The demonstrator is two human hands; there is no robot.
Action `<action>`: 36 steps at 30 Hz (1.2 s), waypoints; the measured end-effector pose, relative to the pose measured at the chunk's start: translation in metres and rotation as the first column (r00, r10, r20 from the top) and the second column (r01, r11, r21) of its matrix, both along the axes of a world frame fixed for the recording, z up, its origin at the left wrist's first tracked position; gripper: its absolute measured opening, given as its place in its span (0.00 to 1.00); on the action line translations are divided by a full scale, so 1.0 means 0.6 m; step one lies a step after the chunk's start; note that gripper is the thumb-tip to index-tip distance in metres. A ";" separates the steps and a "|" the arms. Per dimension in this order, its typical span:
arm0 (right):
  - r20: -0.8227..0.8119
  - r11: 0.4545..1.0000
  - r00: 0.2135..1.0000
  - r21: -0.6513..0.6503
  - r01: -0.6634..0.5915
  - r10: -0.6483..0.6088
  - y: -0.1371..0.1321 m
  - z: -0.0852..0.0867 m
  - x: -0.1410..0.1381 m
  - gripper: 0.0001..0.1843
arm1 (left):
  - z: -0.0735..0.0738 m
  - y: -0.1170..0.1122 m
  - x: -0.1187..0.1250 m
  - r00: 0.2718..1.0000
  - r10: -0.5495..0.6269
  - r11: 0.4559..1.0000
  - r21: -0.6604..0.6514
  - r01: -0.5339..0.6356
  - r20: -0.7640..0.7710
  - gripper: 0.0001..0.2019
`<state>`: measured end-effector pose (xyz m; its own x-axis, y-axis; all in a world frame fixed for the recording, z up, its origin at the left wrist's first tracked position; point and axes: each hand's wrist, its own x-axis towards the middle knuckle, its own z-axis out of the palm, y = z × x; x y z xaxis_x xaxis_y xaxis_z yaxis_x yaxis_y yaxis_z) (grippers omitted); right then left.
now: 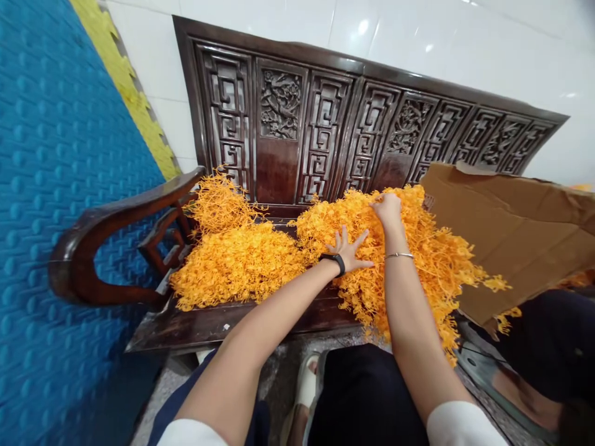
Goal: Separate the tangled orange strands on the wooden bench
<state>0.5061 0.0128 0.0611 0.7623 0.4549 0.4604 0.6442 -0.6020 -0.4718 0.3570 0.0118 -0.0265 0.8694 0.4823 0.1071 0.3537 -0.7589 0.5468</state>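
A large heap of orange stringy, flower-like pieces (pixel 432 254) covers the right part of a dark wooden bench. My left hand (pixel 351 253), with a black band at the wrist, rests against this heap, fingers spread wide. Just behind and to the right, my right hand (pixel 388 209), with a thin bangle on the wrist, is closed at the top of the heap, its fingertips pinched on some of the orange pieces. How many it grips is hidden. Further left on the seat lie a flat orange pile (pixel 237 263) and a looser, stringier orange clump (pixel 218 201).
The bench (pixel 186 328) has a carved back (pixel 279 167) and a curved armrest (pixel 88 248). A cardboard sheet (pixel 506 241) leans at the right. Blue foam matting (pixel 56 124) stands left. Another person's dark-clothed leg (pixel 553 334) and sandalled foot (pixel 506 384) are close by on the right.
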 end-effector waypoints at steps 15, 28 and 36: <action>-0.270 0.811 0.925 0.582 -0.065 0.268 -0.041 0.067 -0.050 0.21 | -0.008 0.034 0.035 0.978 -0.115 0.990 0.056 0.126 -0.175 0.48; -0.008 0.997 0.998 0.045 0.057 -0.056 -0.036 0.014 -0.002 0.37 | -0.006 0.027 0.026 0.974 -0.127 0.988 0.068 0.142 -0.189 0.45; 0.173 0.991 0.984 -0.133 -0.026 0.049 -0.013 -0.001 -0.014 0.21 | -0.005 0.029 0.023 0.968 -0.142 0.985 0.065 0.159 -0.208 0.45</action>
<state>0.4977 0.0048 0.0603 0.6560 0.5463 0.5207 0.7335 -0.6241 -0.2693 0.3705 0.0292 -0.0294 0.9388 0.3414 -0.0453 0.3291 -0.8504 0.4106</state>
